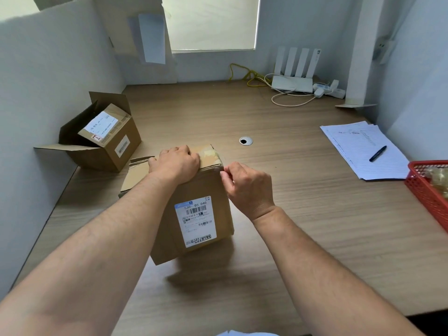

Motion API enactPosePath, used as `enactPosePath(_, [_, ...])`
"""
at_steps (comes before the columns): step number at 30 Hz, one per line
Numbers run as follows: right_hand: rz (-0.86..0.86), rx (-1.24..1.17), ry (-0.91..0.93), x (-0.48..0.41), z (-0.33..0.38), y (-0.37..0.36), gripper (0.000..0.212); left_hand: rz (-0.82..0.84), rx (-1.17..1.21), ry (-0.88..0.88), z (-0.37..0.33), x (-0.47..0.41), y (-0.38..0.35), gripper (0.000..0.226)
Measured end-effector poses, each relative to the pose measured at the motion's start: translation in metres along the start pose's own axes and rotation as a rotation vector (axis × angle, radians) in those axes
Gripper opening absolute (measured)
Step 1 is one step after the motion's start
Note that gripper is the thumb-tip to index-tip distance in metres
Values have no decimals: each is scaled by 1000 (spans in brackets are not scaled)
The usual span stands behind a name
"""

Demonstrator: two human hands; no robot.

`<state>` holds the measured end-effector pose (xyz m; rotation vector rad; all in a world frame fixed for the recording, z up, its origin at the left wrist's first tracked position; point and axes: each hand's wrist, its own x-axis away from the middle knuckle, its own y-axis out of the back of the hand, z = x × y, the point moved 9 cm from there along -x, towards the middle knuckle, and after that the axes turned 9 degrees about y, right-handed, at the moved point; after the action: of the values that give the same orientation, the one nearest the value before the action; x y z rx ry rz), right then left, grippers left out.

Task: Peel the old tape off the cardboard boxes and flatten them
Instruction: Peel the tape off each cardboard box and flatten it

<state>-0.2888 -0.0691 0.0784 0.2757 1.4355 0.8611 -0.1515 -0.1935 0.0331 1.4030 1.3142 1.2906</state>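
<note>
Pinching at the edge of the tape [209, 154] on the box's upper right corner, the right hand [247, 185] has its thumb and fingertips pressed together, while the left hand [178, 163] curls over the top of the box [201, 187] and holds it down on the desk [291, 226] in the middle of the frame. Peeling here looks barely begun: glossy tape covers the top, and the box stands unflattened. A second box [106, 151] at the left, flaps open, also needs flattening. The red basket [420, 190] at the right edge seems to hold crumpled tape.

The left hand [177, 163] grips the box [201, 187] while the right hand [247, 185] pinches its tape [210, 154].
</note>
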Motion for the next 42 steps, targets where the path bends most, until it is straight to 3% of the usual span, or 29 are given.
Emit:
enactPosePath(4, [23,-63,-44,-2,-3,-6,9,-27,106,-88,1,5,3,56])
enactPosePath(6, [64,-90,-43,-4,-2,-10,8,59,230,-212,5,14,4,73])
enactPosePath(9, [126,-144,-32,-6,0,-21,9,165,168,-334,11,23,5,101])
enactPosePath(11, [180,-210,-65,-5,-5,-29,13,181,157,-329,11,18,6,107])
enactPosePath(20, [167,-142,-90,-6,-20,-29,21,178,140,-286,2,-1,4,112])
enactPosePath(31, [163,-66,-22,-24,-10,-29,6,169,131,-280,4,3,4,108])
enactPosePath(36, [92,-31,16,-26,-7,-21,6,152,98,-290,1,7,5,108])
enactPosePath(42, [-26,-61,-95,-44,-28,3,13,165,103,-271,2,11,3,106])
